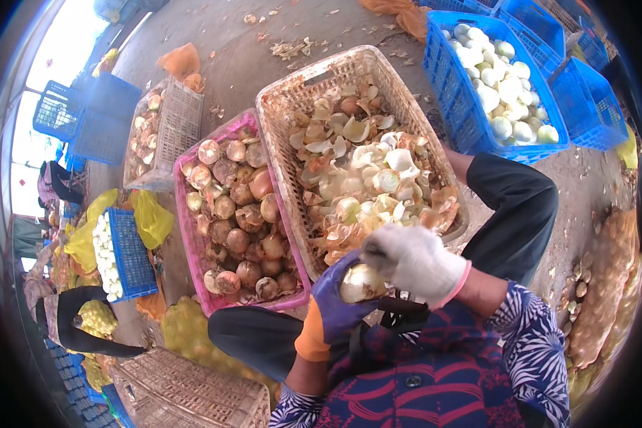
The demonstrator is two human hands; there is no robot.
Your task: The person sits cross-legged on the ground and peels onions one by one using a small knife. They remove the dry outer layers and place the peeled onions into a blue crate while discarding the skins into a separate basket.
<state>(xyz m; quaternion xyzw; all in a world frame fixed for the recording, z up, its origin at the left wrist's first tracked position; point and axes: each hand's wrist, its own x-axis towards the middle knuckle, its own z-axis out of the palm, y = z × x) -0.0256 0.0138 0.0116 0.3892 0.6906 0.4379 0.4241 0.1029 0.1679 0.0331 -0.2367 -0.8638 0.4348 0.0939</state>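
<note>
My left hand (334,305), in a purple and orange glove, is closed round a partly peeled onion (359,283). Over the onion's right side lies my right hand (414,262) in a whitish knitted glove, its fingers curled; whether it holds a tool is hidden. Beyond both hands stands a dirty white plastic crate (279,115) with onion skins (353,166) and pale peeled layers in it. A pink crate (184,235) of unpeeled onions (238,241) touches that crate on the left.
A blue crate (444,80) of peeled onions (508,88) stands at upper right, with other blue crates (591,107) behind it. Left are a crate of onions (179,117) and a blue crate (134,254). An upturned crate (192,390) lies lower left. A person (64,184) is far left.
</note>
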